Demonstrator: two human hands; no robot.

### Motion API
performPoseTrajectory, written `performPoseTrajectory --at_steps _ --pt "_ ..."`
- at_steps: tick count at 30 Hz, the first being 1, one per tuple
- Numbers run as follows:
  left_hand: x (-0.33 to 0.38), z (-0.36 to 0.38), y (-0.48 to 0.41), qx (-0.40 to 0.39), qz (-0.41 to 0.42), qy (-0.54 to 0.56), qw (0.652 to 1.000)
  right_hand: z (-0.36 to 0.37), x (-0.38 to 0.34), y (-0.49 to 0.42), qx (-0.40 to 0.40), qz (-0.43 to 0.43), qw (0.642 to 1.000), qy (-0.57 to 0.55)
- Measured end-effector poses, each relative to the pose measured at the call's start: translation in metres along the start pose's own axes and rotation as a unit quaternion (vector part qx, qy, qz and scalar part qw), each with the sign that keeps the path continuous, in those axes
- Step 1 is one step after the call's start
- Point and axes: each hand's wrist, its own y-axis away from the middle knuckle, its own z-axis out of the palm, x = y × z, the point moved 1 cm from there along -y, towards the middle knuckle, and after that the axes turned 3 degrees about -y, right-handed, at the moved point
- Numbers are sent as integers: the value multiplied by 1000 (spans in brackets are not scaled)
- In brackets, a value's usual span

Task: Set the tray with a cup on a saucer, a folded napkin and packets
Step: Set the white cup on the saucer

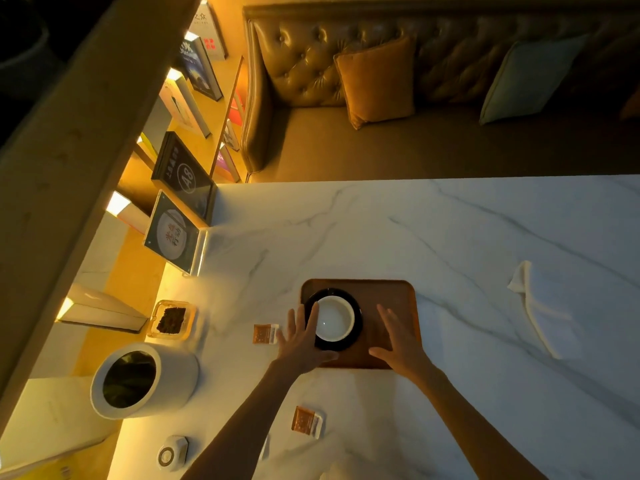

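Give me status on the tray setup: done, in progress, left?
Done: cup sits on the saucer on the tray. In hand: nothing; left hand and right hand hover open beside them. Left: napkin lies on the table, and two packets are off the tray.

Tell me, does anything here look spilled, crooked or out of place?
Nothing spilled or broken. The cup sits on its saucer at the tray's left end. The napkin and both packets lie on the table, off the tray.
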Motion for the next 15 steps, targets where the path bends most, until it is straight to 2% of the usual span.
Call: performPoseTrajectory --at_steps 6,9,15 --pt "42 2 3 10 23 -80 996 -48 59 63 59 96 993 39" --pt "86 13 4 -6 62 -95 994 -70 95 95 69 148 986 19" --pt "190 43 -9 -26 114 -136 984 -114 164 133 82 194 977 -45"
